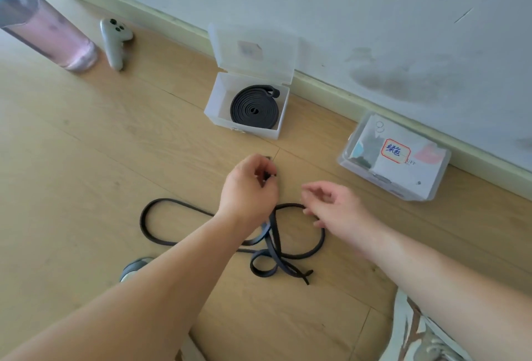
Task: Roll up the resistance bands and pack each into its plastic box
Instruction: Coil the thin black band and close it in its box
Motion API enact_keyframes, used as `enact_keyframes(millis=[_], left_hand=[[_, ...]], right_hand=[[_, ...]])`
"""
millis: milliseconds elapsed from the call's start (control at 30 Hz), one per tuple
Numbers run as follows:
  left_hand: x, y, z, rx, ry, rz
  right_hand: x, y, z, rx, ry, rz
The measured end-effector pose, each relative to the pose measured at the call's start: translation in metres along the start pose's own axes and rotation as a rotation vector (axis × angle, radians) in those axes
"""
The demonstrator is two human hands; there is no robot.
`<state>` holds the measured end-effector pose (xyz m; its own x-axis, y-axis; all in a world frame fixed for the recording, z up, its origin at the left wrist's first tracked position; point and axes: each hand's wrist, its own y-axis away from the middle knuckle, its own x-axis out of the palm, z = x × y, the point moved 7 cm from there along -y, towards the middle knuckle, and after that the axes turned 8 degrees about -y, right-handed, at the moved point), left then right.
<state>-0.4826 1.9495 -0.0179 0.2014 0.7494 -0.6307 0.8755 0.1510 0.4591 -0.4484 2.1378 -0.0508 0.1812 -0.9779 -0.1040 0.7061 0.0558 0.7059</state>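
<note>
On the wooden floor [86, 159], 1 loose dark band [149, 228] is lying in loops. Left hand [250, 185] fingers are pinching its end. Right hand [328, 205] fingers are curling loosely at a loop, grip unclear. 1 rolled band [253, 110] is sitting in the open box [214, 101].

Handwritten "绿色" label [395, 151], printed "UFF" beneath, on closed plastic box [437, 176]

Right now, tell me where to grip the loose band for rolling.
Pinch the loose band at the end the left hand holds, coming from above. It is a flat strip lying slack on the floor, so that end should curl into a core.
</note>
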Motion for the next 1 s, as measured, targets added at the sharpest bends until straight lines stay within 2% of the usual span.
enact_keyframes(millis=[67, 167, 233, 433, 500, 600, 733, 867, 933, 1000], left_hand=[[0.000, 0.003, -0.024, 0.031, 0.073, 0.035], [-0.002, 0.011, -0.055, 0.106, 0.061, 0.118], [-0.009, 0.018, -0.070, 0.157, 0.018, 0.142], [-0.057, 0.041, -0.097, 0.192, -0.186, 0.167], [-0.072, 0.053, -0.110, 0.254, -0.229, 0.216], [-0.087, 0.073, -0.131, 0.277, -0.083, 0.345], [-0.107, 0.104, -0.152, 0.321, -0.058, 0.412], [-0.136, 0.132, -0.161, 0.395, -0.298, 0.403], [-0.155, 0.143, -0.162, 0.394, -0.441, 0.342], [-0.179, 0.158, -0.171, 0.416, -0.518, 0.216]], right_hand=[[-0.004, 0.002, 0.016, 0.057, -0.203, -0.050], [-0.012, 0.006, 0.050, 0.052, -0.315, -0.065], [-0.017, 0.016, 0.074, 0.004, -0.246, -0.054], [-0.022, 0.077, 0.161, -0.225, 0.276, -0.075], [-0.018, 0.105, 0.190, -0.322, 0.314, -0.038], [-0.015, 0.148, 0.224, -0.362, 0.277, 0.036], [-0.034, 0.210, 0.277, -0.497, 0.198, -0.109], [-0.056, 0.261, 0.313, -0.618, 0.175, -0.272], [-0.065, 0.282, 0.324, -0.698, 0.272, -0.387], [-0.074, 0.299, 0.329, -0.720, 0.492, -0.498]])
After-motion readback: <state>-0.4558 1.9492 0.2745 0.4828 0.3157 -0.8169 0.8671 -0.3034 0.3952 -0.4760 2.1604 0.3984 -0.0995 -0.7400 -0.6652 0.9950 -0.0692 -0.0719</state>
